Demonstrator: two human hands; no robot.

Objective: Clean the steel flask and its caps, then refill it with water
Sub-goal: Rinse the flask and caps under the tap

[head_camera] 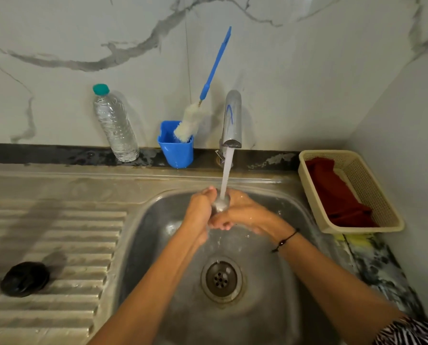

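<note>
The big steel sink (270,307) is filling the middle of the view, and its ridged draining side (53,232) is stretching out toward nine o'clock. The tap (231,120) at twelve o'clock is pouring water straight down. Both hands are meeting under that water, holding a small shiny steel cap (220,204) between them. The left hand (199,215) is curling its fingers round the cap, and the right hand (242,212) is wrapping its fingers round it from the other side. So the cap-rinsing step seems to be going on now. A black cap (24,278) is sitting on the draining side at eight o'clock. The flask itself is not showing anywhere. The bottle brush (195,115) is standing in a blue cup (176,150) at eleven o'clock. Next, the rinsed cap probably needs putting down somewhere clean, with a firm grip, because it is wet and slippery.
</note>
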